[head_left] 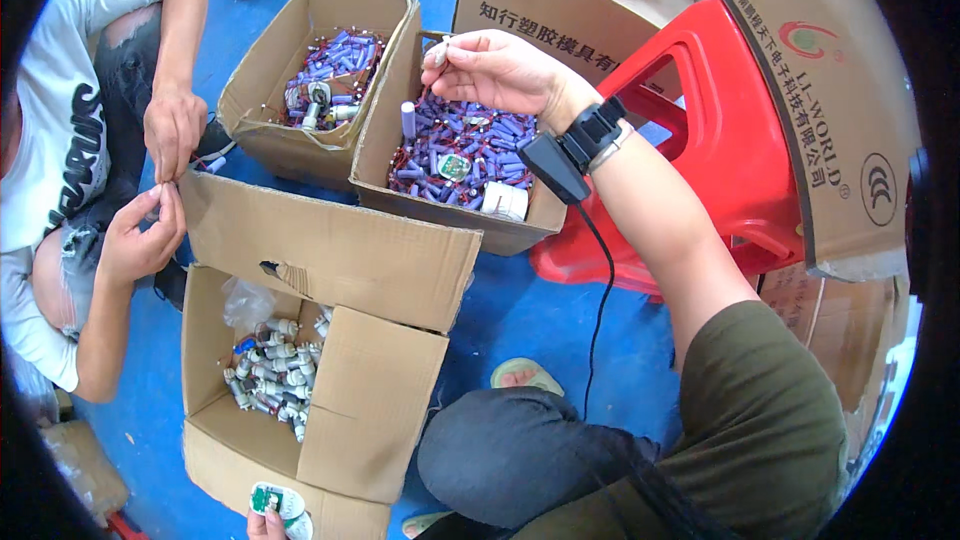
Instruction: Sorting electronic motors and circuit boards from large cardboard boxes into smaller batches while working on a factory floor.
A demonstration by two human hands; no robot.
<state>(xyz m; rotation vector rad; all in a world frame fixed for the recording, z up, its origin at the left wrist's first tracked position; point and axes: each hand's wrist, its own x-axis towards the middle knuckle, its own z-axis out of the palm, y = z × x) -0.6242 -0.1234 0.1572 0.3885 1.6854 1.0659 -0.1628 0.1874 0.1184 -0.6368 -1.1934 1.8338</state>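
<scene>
My right hand [505,70] is raised over the far edge of a cardboard box [375,140], its fingers closed on a small pale part [438,54] whose kind I cannot make out. Inside that box lie purple cylindrical battery cells [480,145] with thin red wires, a round green circuit board [454,168] and a white cylindrical part [505,201]. At the bottom edge, only the fingertips of my left hand [264,528] show. They pinch a white rounded casing [293,506] with a green circuit board [267,498] on it, beside the flap of a nearer box.
The nearer open box [372,405] holds several white-and-grey cylindrical parts [275,372]. Another box [255,145] of purple cells stands at the far left. At left a seated person's hands [150,225] meet. A red plastic stool [700,140] and large cartons [825,100] stand right.
</scene>
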